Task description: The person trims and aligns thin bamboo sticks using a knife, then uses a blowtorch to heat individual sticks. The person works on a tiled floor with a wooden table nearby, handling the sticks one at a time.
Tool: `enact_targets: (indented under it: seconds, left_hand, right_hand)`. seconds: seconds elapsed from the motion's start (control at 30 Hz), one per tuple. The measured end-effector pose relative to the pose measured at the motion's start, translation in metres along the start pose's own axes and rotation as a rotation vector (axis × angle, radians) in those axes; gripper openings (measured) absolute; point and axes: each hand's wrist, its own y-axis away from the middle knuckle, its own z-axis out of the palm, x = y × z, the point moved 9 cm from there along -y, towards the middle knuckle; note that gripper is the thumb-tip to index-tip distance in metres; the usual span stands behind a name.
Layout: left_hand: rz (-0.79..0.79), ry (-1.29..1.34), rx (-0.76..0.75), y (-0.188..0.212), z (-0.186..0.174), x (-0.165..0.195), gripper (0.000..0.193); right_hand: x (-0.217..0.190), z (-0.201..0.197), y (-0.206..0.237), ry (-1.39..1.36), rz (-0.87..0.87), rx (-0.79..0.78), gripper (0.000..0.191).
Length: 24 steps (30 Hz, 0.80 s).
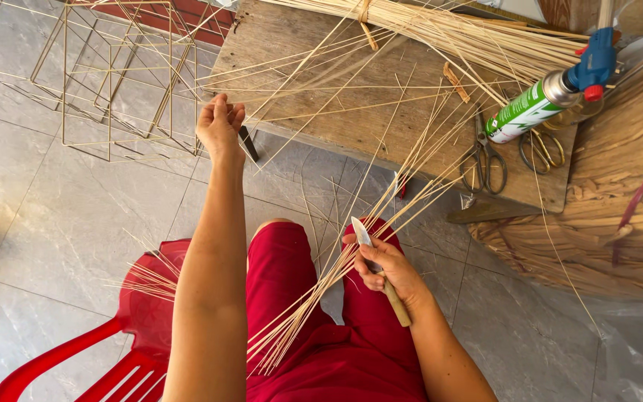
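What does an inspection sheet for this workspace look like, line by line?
Surface: worn wooden bench on a grey tiled floor, strewn with loose sticks.
Job's things: thin bamboo sticks across the lap; knife with a wooden handle.
Clutter: scissors, green spray can with a blue nozzle, tied stick bundle on the bench.
Grips: left hand raised and closed, seemingly pinching a stick end; right hand closed on the knife, blade up, against the sticks.
Cables: nothing seen.
Surroundings: stick frames on the floor at left, red plastic chair, woven mat pile at right.
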Motion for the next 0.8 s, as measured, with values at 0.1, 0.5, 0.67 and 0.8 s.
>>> enact_targets:
  seconds: [0.1, 0.5, 0.67, 0.8]
  left_hand:
    - [-0.001, -0.019, 0.105, -0.008, -0.018, -0.014, 0.016]
    - [-0.068, -0.135, 0.091, -0.002, -0.066, -0.034, 0.055]
    - [0.254, -0.637, 0.372, -0.007, -0.128, 0.011, 0.062]
    - [0.448, -0.750, 0.327, -0.022, -0.122, 0.041, 0.028]
  right_hand:
    - [-0.005, -0.002, -0.006, 0.021, -0.039, 0.028, 0.045]
    - [0.001, -0.003, -0.018, 0.001, 0.046, 0.010, 0.047]
    - [0.003, -0.008, -0.019, -0.008, 0.051, 0.016, 0.047]
    - [0.006, -0.008, -0.022, -0.029, 0.080, -0.005, 0.047]
